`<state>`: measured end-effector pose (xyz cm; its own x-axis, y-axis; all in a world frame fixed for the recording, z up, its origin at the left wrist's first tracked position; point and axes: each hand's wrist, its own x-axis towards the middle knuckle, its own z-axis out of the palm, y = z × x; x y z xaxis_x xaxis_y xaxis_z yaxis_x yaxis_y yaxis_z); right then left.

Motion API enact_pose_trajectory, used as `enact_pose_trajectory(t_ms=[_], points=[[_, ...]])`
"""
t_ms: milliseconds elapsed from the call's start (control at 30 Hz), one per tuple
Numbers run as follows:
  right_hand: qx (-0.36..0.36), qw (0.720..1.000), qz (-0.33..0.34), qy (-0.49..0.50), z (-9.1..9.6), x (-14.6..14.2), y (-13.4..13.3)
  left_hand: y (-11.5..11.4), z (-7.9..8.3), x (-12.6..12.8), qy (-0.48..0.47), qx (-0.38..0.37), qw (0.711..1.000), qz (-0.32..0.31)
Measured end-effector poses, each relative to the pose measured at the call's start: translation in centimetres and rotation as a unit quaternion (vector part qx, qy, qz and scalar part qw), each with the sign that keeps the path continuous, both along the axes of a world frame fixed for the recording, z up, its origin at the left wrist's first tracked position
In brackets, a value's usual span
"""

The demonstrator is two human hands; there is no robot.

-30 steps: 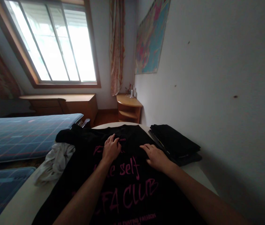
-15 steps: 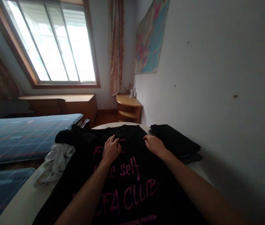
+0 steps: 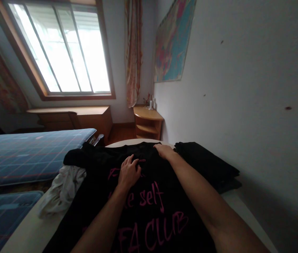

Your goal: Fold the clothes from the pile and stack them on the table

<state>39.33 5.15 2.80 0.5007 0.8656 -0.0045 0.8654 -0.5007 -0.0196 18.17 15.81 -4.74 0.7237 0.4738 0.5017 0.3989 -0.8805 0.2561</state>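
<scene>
A black T-shirt (image 3: 151, 207) with pink lettering lies spread on a white round table (image 3: 22, 232). My left hand (image 3: 129, 172) rests flat on its upper chest, fingers apart, just below the collar label. My right hand (image 3: 164, 151) reaches to the shirt's far edge near the right shoulder, its fingers curled over the fabric edge; whether it pinches the cloth is unclear.
A folded stack of black clothes (image 3: 209, 165) sits at the table's right by the wall. A crumpled white garment (image 3: 60, 186) lies at the table's left edge. Blue plaid beds (image 3: 24, 154) stand to the left, a wooden corner shelf (image 3: 147, 123) beyond.
My right hand has slid from the middle of the shirt up and away to its far right edge. My left hand stayed in place.
</scene>
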Motion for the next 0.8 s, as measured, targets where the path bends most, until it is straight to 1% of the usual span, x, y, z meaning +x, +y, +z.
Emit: enact_pose_trajectory(t_ms=[200, 367, 500, 633, 733, 800], points=[[-0.034, 0.999, -0.015, -0.022, -0.9, 0.9, 0.8, -0.3, 0.4, -0.1, -0.006, -0.017, 1.0, -0.016], [-0.023, 0.998, -0.034, -0.052, -0.6, 0.8, 1.4, -0.3, 0.3, -0.1, -0.009, -0.011, 1.0, -0.025], [-0.021, 0.995, -0.067, -0.072, 0.3, 0.9, 1.8, -0.2, 0.2, -0.1, -0.001, -0.016, 0.999, -0.028], [-0.021, 0.988, -0.13, -0.087, 1.9, 2.1, 2.0, -0.2, 0.3, -0.1, -0.005, -0.02, 0.999, -0.027], [-0.009, 0.978, -0.183, -0.102, 2.9, 3.1, 1.6, -0.3, 0.3, -0.1, -0.007, -0.026, 0.999, -0.029], [0.004, 0.973, -0.202, -0.114, 3.2, 3.5, 1.1, -0.2, 0.3, -0.1, -0.006, -0.029, 0.999, -0.031]])
